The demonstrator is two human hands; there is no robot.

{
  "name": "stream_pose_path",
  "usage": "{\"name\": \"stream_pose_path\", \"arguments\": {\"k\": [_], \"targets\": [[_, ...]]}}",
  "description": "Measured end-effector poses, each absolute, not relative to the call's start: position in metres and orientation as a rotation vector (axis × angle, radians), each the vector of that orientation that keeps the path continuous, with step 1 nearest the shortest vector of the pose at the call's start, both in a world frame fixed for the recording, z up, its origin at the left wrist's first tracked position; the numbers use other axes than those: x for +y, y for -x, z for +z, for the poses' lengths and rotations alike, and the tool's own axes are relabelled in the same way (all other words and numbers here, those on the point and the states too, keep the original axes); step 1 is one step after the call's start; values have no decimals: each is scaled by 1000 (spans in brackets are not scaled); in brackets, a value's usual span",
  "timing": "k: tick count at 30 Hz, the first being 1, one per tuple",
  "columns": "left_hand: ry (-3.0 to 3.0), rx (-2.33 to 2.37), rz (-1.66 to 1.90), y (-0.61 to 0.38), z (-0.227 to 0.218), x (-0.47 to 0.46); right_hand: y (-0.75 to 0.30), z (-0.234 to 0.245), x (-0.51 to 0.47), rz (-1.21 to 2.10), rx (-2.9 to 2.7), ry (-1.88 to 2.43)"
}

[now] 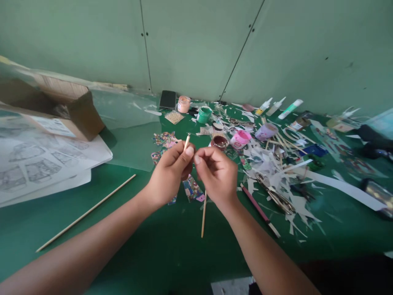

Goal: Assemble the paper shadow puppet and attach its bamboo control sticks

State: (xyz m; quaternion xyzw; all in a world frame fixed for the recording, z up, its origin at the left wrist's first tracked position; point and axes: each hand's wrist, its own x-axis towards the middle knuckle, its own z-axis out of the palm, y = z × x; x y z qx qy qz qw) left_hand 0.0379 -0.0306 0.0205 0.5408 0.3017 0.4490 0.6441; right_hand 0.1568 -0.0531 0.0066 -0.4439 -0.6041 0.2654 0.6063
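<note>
My left hand (168, 172) is closed around a pale wooden stick (186, 143), which pokes up between thumb and forefinger with a small shiny metal bit at its tip. Its lower part is hidden by my fingers. Right beside it, my right hand (217, 172) has thumb and forefinger pinched together; whatever they hold is hidden. Below that hand a thin wooden stick (204, 215) shows; I cannot tell whether it is held or lies on the table. Colourful printed cut-outs (193, 188) lie beneath and behind both hands.
On the green table (123, 254), a long skewer (87, 212) lies left, near printed sheets (39, 159) and a cardboard box (82, 114). Paint jars (241, 139) stand behind my hands. Rightward are paper scraps (260, 157), scissors (274, 194) and a maroon pencil-like stick (258, 208).
</note>
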Motion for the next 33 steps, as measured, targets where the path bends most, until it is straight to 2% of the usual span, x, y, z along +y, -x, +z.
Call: {"name": "stream_pose_path", "arguments": {"k": [9, 18, 24, 33], "targets": [[-1200, 645, 1040, -35, 20, -29, -159, 10, -55, 645, -1356, 973], [-1648, 757, 1020, -19, 27, -15, -166, 12, -55, 679, -1419, 1013], [-1858, 841, 898, -17, 28, -14, -169, 11, -53, 541, -1548, 1066], [-1543, 759, 886, -27, 20, -19, -168, 8, -54, 200, -1625, 1045]]}}
